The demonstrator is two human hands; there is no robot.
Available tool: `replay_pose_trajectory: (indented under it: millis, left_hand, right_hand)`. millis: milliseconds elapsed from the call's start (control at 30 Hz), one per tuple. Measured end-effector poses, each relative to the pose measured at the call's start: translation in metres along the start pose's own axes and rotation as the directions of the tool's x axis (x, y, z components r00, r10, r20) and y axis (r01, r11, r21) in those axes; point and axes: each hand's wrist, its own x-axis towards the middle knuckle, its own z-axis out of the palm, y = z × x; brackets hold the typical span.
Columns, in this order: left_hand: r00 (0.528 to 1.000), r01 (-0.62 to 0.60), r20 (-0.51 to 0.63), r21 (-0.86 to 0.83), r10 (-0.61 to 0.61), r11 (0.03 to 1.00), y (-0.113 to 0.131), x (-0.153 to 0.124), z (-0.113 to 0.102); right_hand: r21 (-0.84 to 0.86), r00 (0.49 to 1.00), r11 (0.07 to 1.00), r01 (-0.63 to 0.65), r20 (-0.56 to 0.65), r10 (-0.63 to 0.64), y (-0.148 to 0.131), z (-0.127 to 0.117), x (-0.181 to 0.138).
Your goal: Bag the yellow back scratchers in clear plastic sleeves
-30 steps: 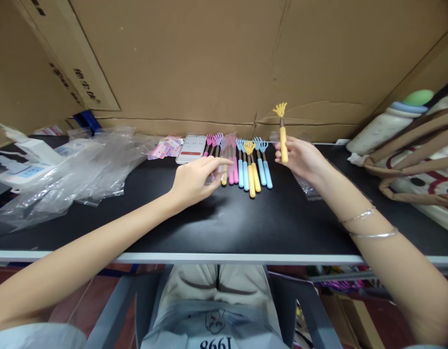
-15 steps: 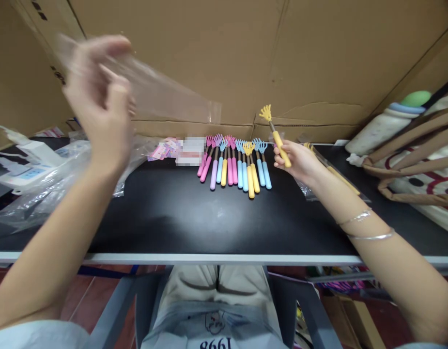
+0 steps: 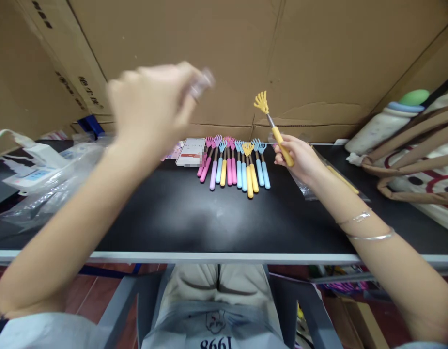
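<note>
While the right hand (image 3: 298, 157) is closed around the yellow handle of a little back scratcher (image 3: 272, 127), holding it tilted so the hand-shaped claw points up and to the left over the far edge of the black table (image 3: 216, 218), the left hand (image 3: 151, 104) is up in the air and pretty blurry, well above the tabletop. Its fingers look pinched together near something small and pale at the tips, but honestly I can't tell what it is or whether it's really gripped. Down on the table, just left of the right hand, there's a neat row of scratchers (image 3: 233, 162) lying side by side, pink, purple, blue and yellow handles with the claws pointing away toward the cardboard wall (image 3: 209, 58). A phone (image 3: 190, 151) sits flat right beside the left end of that row. Off to the far left is a heap of clear plastic bags (image 3: 49, 194), and under the right wrist lies another clear bag (image 3: 332, 177) with a yellow scratcher in it. A tote bag (image 3: 416, 165) and a bottle (image 3: 387, 123) sit at the right edge.
</note>
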Motion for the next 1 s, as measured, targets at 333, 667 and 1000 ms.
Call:
replay_pose_trajectory:
  millis: [333, 667, 1000]
  left_hand:
    - [0.801, -0.477, 0.457, 0.098, 0.386, 0.874, 0.052, -0.047, 0.115]
    - [0.636, -0.522, 0.616, -0.099, 0.465, 0.847, 0.003, -0.028, 0.091]
    - [0.694, -0.421, 0.546, -0.221, 0.469, 0.880, -0.002, -0.027, 0.097]
  right_hand:
    - [-0.019, 1.000, 1.000, 0.012, 0.012, -0.012, -0.003, -0.004, -0.002]
    - [0.010, 0.999, 1.000, -0.010, 0.041, 0.010, -0.002, -0.004, -0.002]
    - [-0.076, 0.998, 0.997, 0.005, 0.062, 0.000, -0.004, -0.005, -0.001]
